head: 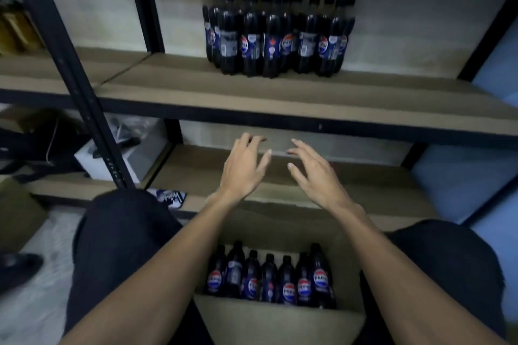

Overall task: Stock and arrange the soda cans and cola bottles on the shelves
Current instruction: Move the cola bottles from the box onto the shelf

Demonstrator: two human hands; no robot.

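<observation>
Several dark cola bottles with blue labels stand grouped at the back of the upper shelf. More cola bottles stand upright in an open cardboard box between my knees. My left hand and my right hand hover side by side in front of the lower shelf, fingers spread and loosely bent, holding nothing. Both hands are above the box and below the upper shelf's edge.
A black shelf upright slants down at the left. Behind it on the lower level lie a white box and dark bags. A brown carton and a dark shoe are on the floor at the left. Blue wall at right.
</observation>
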